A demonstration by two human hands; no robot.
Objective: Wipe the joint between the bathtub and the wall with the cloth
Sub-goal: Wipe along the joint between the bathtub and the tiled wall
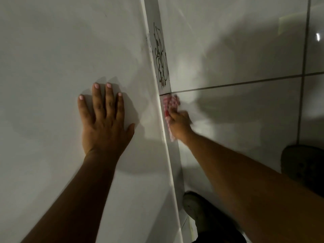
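A pink-and-white checked cloth is pressed onto a narrow white strip beside the long white joint, which runs from the top centre down to the bottom. My right hand is shut on the cloth and looks blurred with motion. Just above the cloth, dark scribbled marks cover the strip, and small dark specks dot the joint beside them. My left hand lies flat with its fingers spread on the smooth white surface left of the joint. It holds nothing.
Glossy white tiles with dark grout lines lie right of the strip. Two dark shoes stand on the tiles at the lower right. A bright light patch falls around the cloth; shadows of my arms cross both surfaces.
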